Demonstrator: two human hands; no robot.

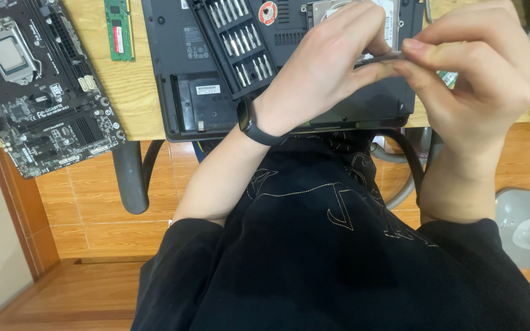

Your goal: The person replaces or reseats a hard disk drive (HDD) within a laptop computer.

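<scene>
My left hand [323,64], with a black band on the wrist, and my right hand [480,73] meet over an upturned dark laptop [185,98] on the wooden table [136,92]. Between their fingertips they pinch a thin grey metal tool [380,58], held level. Behind the hands a silver hard drive [326,9] sits in the laptop's open bay, mostly hidden. A black tray of screwdriver bits [237,43] lies slanted on the laptop, just left of my left hand.
A black motherboard [35,86] overhangs the table's left front edge. A green memory stick [118,29] lies between it and the laptop. Below the table are a grey table leg [129,178], cables, the tiled floor and a grey plastic base [529,227] at right.
</scene>
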